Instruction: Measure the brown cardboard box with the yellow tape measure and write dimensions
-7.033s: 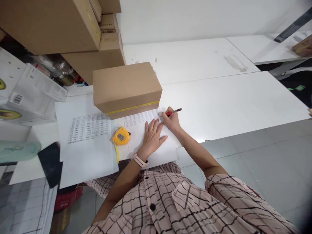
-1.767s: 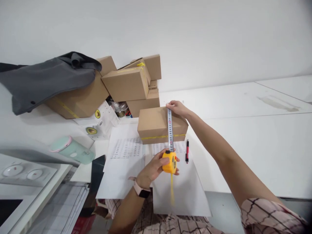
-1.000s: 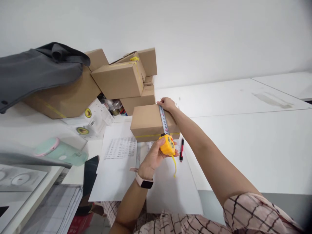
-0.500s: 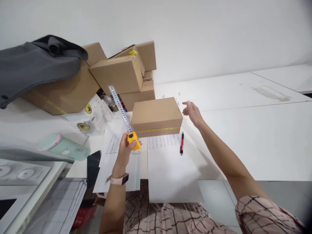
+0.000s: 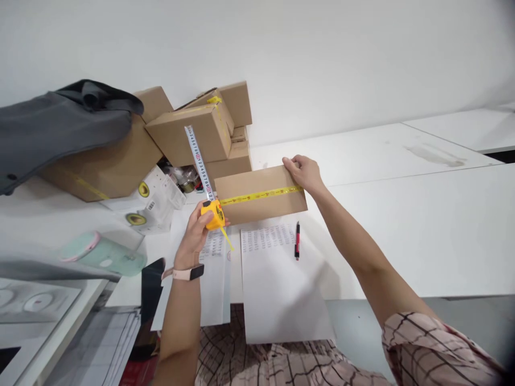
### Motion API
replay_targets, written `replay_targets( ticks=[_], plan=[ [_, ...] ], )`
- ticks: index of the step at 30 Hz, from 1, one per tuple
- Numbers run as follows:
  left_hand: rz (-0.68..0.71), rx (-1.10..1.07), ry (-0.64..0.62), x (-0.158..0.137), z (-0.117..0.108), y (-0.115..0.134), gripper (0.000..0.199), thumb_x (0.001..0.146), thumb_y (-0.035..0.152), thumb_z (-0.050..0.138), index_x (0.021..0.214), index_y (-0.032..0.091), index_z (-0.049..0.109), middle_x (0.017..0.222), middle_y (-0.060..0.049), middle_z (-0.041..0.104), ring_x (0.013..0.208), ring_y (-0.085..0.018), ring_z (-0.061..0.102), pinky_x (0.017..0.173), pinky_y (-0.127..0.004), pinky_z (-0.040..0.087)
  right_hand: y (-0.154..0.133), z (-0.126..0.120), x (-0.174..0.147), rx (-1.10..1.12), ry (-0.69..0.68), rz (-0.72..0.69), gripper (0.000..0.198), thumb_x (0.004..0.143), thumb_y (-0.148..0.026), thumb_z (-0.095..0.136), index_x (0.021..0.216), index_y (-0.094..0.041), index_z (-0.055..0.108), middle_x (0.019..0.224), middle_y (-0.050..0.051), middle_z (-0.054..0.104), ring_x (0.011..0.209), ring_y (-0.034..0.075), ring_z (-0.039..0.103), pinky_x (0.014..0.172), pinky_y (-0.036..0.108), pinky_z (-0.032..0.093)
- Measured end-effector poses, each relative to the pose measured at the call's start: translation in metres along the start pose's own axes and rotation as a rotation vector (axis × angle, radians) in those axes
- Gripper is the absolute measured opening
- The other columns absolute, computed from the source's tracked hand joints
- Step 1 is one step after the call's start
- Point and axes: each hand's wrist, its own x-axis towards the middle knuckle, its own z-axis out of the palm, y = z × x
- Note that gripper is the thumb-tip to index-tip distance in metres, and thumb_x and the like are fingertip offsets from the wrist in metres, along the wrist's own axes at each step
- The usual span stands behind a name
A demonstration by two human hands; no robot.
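Note:
My left hand (image 5: 196,231) is closed round a yellow tape measure (image 5: 213,215), whose silver blade (image 5: 199,163) extends up and to the left. A short yellow strap dangles from its case. Right beside it stands a cardboard box (image 5: 259,208) with a band of yellow printed tape along the side facing me. My right hand (image 5: 304,172) grips the box's upper right corner, thumb on the near side; its fingertips behind are partly hidden. In front of the box lie printed sheets (image 5: 281,279) and a red and black pen (image 5: 297,241).
Several cardboard boxes (image 5: 189,136) are stacked at the back left, with a dark grey bag (image 5: 68,123) over one. A white box with avocado pictures (image 5: 155,206) and a mint green bottle (image 5: 110,253) are at the left. The white table (image 5: 410,236) extends rightward.
My right hand has come to the box and taken hold of its right corner. The box has tipped so its taped side shows more. My left hand with the tape measure has risen slightly.

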Motion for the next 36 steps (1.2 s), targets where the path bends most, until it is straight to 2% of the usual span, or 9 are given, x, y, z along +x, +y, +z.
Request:
replay_targets(
  ticks=[4, 7, 11, 16, 19, 22, 28, 31, 36],
  plan=[
    [0.059, 0.046, 0.004, 0.009, 0.013, 0.001, 0.049, 0.075, 0.043, 0.080, 0.113, 0.021, 0.057, 0.107, -0.005, 0.067, 0.070, -0.016, 0.068, 0.066, -0.031, 0.059, -0.010, 0.023, 0.028, -0.209, 0.057, -0.103, 0.040, 0.100, -0.048, 0.043, 0.080, -0.020, 0.064, 0.115, 0.015, 0.066, 0.110, 0.031, 0.056, 0.088, 0.042, 0.045],
    [0.099, 0.073, -0.068, 0.003, 0.035, -0.011, 0.046, 0.075, 0.037, 0.082, 0.110, 0.023, 0.056, 0.100, -0.001, 0.065, 0.071, -0.015, 0.068, 0.063, -0.027, 0.057, -0.020, 0.039, 0.040, -0.291, -0.041, -0.173, 0.035, 0.102, -0.033, 0.036, 0.088, -0.019, 0.065, 0.111, 0.016, 0.070, 0.106, 0.031, 0.059, 0.092, 0.043, 0.042],
    [-0.052, -0.014, -0.257, -0.016, 0.078, -0.046, 0.050, 0.076, 0.038, 0.081, 0.117, 0.024, 0.055, 0.103, -0.003, 0.064, 0.076, -0.017, 0.067, 0.069, -0.031, 0.058, -0.025, 0.051, 0.046, -0.330, -0.053, -0.187, 0.037, 0.103, -0.030, 0.030, 0.093, -0.019, 0.065, 0.110, 0.015, 0.072, 0.107, 0.032, 0.059, 0.096, 0.046, 0.039],
    [-0.245, -0.144, -0.276, -0.035, 0.116, -0.084, 0.054, 0.075, 0.045, 0.082, 0.117, 0.023, 0.058, 0.111, -0.006, 0.062, 0.082, -0.017, 0.064, 0.077, -0.037, 0.059, -0.022, 0.051, 0.047, -0.324, -0.059, -0.189, 0.038, 0.103, -0.031, 0.029, 0.089, -0.020, 0.062, 0.107, 0.015, 0.072, 0.107, 0.032, 0.059, 0.096, 0.046, 0.039],
    [-0.279, -0.178, -0.255, -0.040, 0.122, -0.094, 0.055, 0.075, 0.046, 0.082, 0.119, 0.023, 0.059, 0.119, -0.008, 0.060, 0.082, -0.016, 0.063, 0.078, -0.038, 0.060, -0.021, 0.051, 0.047, -0.323, -0.058, -0.189, 0.039, 0.104, -0.031, 0.027, 0.090, -0.021, 0.061, 0.109, 0.015, 0.072, 0.107, 0.032, 0.058, 0.096, 0.046, 0.038],
    [-0.294, -0.189, -0.252, -0.042, 0.123, -0.097, 0.054, 0.075, 0.045, 0.082, 0.120, 0.023, 0.060, 0.118, -0.007, 0.060, 0.083, -0.016, 0.062, 0.080, -0.039, 0.060, -0.022, 0.054, 0.047, -0.336, -0.051, -0.186, 0.042, 0.105, -0.032, 0.025, 0.090, -0.020, 0.062, 0.110, 0.015, 0.072, 0.106, 0.031, 0.058, 0.095, 0.047, 0.038],
    [-0.295, -0.207, -0.262, -0.045, 0.126, -0.097, 0.052, 0.075, 0.044, 0.083, 0.115, 0.022, 0.059, 0.111, -0.005, 0.058, 0.080, -0.015, 0.061, 0.077, -0.037, 0.059, -0.026, 0.055, 0.043, -0.348, -0.030, -0.199, 0.056, 0.102, -0.060, 0.032, 0.083, -0.019, 0.065, 0.104, 0.016, 0.072, 0.107, 0.033, 0.057, 0.098, 0.049, 0.037],
    [-0.291, -0.207, -0.271, -0.046, 0.127, -0.100, 0.056, 0.074, 0.046, 0.083, 0.117, 0.021, 0.057, 0.108, -0.005, 0.059, 0.077, -0.015, 0.062, 0.076, -0.037, 0.058, -0.025, 0.055, 0.043, -0.349, -0.026, -0.202, 0.056, 0.099, -0.064, 0.036, 0.083, -0.019, 0.065, 0.101, 0.016, 0.072, 0.105, 0.033, 0.057, 0.098, 0.050, 0.038],
    [-0.288, -0.177, -0.267, -0.049, 0.127, -0.100, 0.052, 0.076, 0.044, 0.083, 0.114, 0.022, 0.057, 0.115, -0.008, 0.061, 0.090, -0.019, 0.063, 0.078, -0.034, 0.056, -0.024, 0.056, 0.045, -0.333, -0.022, -0.194, 0.053, 0.097, -0.064, 0.039, 0.082, -0.020, 0.063, 0.096, 0.015, 0.071, 0.104, 0.033, 0.056, 0.097, 0.051, 0.038]
  ],
)
